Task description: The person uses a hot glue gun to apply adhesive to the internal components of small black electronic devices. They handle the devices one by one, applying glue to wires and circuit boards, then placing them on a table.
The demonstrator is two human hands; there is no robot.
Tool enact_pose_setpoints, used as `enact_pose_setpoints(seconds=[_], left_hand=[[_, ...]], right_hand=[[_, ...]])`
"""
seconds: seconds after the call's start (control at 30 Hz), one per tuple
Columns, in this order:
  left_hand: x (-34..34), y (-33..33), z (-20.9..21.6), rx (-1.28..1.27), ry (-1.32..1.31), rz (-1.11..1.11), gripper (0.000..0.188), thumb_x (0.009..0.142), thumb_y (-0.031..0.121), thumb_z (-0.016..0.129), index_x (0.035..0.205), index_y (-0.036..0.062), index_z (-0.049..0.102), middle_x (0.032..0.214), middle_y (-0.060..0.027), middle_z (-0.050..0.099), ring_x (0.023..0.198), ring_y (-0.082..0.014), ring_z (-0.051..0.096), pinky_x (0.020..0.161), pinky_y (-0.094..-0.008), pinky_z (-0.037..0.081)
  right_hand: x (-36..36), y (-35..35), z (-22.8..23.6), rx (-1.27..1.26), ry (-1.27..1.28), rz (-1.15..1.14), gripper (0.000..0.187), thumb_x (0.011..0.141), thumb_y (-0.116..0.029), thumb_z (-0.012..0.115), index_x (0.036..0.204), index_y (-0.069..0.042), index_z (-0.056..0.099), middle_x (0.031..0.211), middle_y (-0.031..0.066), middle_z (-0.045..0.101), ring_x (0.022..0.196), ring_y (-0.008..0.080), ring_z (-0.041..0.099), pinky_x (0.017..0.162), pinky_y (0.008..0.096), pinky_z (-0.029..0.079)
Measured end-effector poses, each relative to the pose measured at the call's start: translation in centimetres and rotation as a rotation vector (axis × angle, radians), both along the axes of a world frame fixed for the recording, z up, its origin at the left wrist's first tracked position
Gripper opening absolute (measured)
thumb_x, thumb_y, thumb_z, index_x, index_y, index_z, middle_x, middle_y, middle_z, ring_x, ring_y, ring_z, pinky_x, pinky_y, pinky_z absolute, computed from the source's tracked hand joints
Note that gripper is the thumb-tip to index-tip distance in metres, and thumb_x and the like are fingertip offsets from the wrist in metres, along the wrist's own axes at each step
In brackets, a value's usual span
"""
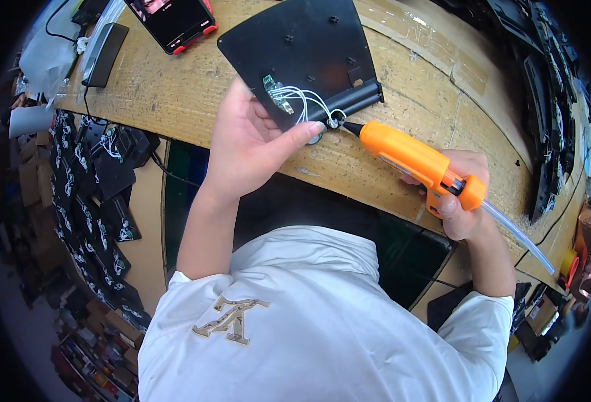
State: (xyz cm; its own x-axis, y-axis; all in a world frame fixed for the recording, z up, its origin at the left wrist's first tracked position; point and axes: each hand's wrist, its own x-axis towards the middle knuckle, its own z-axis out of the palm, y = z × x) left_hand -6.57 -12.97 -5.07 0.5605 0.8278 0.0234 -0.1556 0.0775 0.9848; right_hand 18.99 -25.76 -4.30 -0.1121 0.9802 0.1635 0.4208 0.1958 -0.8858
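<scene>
Black plastic panel (302,43), held at a slant over the wooden surface (436,87); whether its far edge rests on the wood cannot be told. Its inner face is turned up, showing small posts and, along its right-hand lower side, a tubular ridge (352,100). Near the panel's left edge sits a narrow green circuit board (278,94), from which white wires (305,92) arch across to the panel's nearest corner. The left hand (252,141) is clamped on that corner, thumb above and fingers partly hidden beneath the panel; a small round part shows under the thumb, too little exposed to identify.

To the right of the panel, the right hand (463,184) is closed around the handle of an orange hot glue gun (406,151). The gun's dark nozzle (352,127) points at the panel's nearest corner, just beside the wire ends; contact cannot be determined. A translucent glue stick (520,238) projects from the gun's rear, away from the panel.

Beyond the panel's left edge lie a smartphone (168,30) in a black-and-red case and, farther left, a long black box (107,53). Well to the left and nearer the wearer than the panel, rows of similar black pieces (101,208) bear boards and white wires. Well to the right of the panel, more black plastic parts (543,127) are piled.
</scene>
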Motion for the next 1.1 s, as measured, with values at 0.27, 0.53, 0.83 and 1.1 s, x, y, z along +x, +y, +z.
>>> enact_pose_setpoints(seconds=[0.27, 0.53, 0.83, 1.1], left_hand=[[0.0, 0.2, 0.1, 0.039, 0.066, 0.002, 0.052, 0.078, -0.009, 0.069, 0.12, -0.0008, 0.04, 0.104, -0.0127, 0.062, 0.096, -0.0179, 0.065, 0.084, -0.0287, 0.056], [0.3, 0.6, 0.2, 0.009, 0.009, 0.021, 0.055, 0.081, -0.008, 0.066, 0.126, -0.0025, 0.035, 0.104, -0.0167, 0.065, 0.093, -0.0188, 0.067, 0.081, -0.0292, 0.057], [0.4, 0.5, 0.1, 0.07, 0.078, 0.057, 0.052, 0.083, -0.006, 0.065, 0.129, -0.0049, 0.04, 0.106, -0.0162, 0.065, 0.093, -0.0173, 0.067, 0.084, -0.0281, 0.054], [0.3, 0.6, 0.0, 0.071, 0.074, 0.055, 0.051, 0.083, -0.006, 0.065, 0.128, -0.0042, 0.041, 0.106, -0.0155, 0.065, 0.093, -0.0169, 0.067, 0.083, -0.0275, 0.054]], right_hand=[[-0.6, 0.0, -0.3, 0.003, -0.015, -0.052, 0.057, 0.08, -0.059, 0.061, 0.064, -0.005, 0.054, 0.052, 0.0067, 0.041, 0.045, 0.0248, 0.045, 0.046, 0.0334, 0.034], [-0.8, 0.0, 0.1, -0.022, -0.005, -0.068, 0.051, 0.082, -0.053, 0.061, 0.066, -0.005, 0.057, 0.054, 0.0064, 0.048, 0.047, 0.0226, 0.05, 0.047, 0.0313, 0.037], [-1.1, -0.1, 0.1, -0.037, 0.058, -0.069, 0.052, 0.085, -0.053, 0.057, 0.071, -0.003, 0.06, 0.06, 0.0044, 0.058, 0.052, 0.0185, 0.057, 0.051, 0.0283, 0.043], [-1.3, 0.2, 0.2, -0.009, -0.006, -0.05, 0.052, 0.085, -0.054, 0.057, 0.068, -0.005, 0.058, 0.058, 0.0047, 0.054, 0.049, 0.0208, 0.053, 0.049, 0.0303, 0.04]])
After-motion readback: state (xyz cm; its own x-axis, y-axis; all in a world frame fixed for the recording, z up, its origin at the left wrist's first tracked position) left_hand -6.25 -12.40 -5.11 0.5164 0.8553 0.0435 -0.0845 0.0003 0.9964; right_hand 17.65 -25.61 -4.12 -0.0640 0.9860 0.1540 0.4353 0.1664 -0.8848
